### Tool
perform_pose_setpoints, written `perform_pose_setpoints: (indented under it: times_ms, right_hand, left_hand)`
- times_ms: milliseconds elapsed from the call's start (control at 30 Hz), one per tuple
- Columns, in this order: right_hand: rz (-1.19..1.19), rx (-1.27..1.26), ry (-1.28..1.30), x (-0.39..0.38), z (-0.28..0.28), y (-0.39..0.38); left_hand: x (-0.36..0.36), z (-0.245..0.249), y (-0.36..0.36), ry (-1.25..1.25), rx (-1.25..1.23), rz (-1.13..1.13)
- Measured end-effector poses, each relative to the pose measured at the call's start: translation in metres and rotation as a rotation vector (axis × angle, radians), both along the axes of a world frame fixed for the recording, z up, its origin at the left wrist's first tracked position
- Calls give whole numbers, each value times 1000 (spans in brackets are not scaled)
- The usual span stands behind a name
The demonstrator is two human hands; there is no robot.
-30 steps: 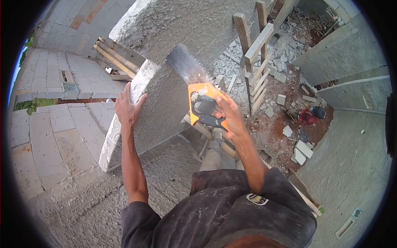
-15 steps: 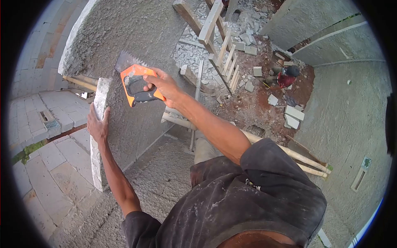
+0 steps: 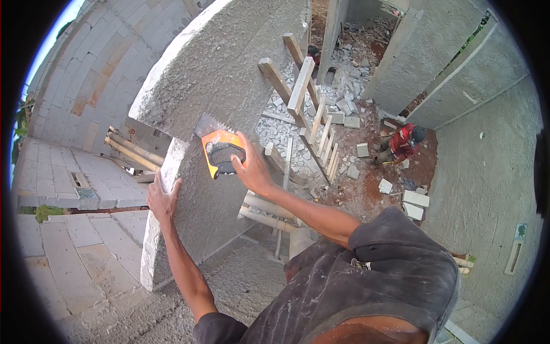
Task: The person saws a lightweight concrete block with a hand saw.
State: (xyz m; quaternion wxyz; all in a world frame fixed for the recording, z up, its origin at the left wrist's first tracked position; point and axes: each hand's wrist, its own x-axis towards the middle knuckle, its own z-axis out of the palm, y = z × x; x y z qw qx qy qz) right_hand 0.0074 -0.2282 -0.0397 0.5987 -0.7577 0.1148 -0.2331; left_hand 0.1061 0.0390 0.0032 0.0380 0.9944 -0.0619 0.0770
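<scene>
My left hand (image 3: 164,199) rests over the white broken edge of the lower wall section (image 3: 150,252), thumb and fingers apart on either side of it. In my right hand (image 3: 252,166) is the handle of a hand saw (image 3: 224,153) with an orange and black grip. The saw's short grey blade (image 3: 207,125) lies against the rough wall face, near the inner corner where the upper wall section (image 3: 200,69) steps out over the lower one. Part of the blade is hard to tell from the wall.
A person in red (image 3: 404,142) crouches on the rubble-strewn ground far below. Wooden props (image 3: 301,86) and a wooden ladder (image 3: 323,137) stand beyond the wall. Bamboo poles (image 3: 269,212) run beside my legs. White blocks (image 3: 415,199) lie at the right.
The view has shifted, so the walls and both hands appear further right and lower. The saw's handle has turned slightly against the wall. The person in red shows more of their body.
</scene>
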Motion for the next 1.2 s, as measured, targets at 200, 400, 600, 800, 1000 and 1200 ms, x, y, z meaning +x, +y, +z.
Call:
perform_pose_setpoints:
  times_ms: [200, 400, 600, 800, 1000, 1200]
  right_hand:
    - [-53, -803, -73, -5, 24, -3]
    - [189, -1108, -70, 14, 17, 14]
    - [277, -1055, -148, 4, 11, 8]
    - [377, -1156, -13, 22, 14, 1]
    - [383, -1156, 127, 25, 21, 15]
    - [413, -1130, 137, 25, 26, 16]
  left_hand:
    - [-5, 8, -5, 19, 4, 10]
    - [-5, 6, -4, -6, -9, -2]
    - [-7, 6, -6, -26, 10, 16]
    - [-9, 11, -8, 4, -9, 21]
    - [-7, 8, -7, -5, 4, 9]
    - [-5, 4, -5, -2, 21, 31]
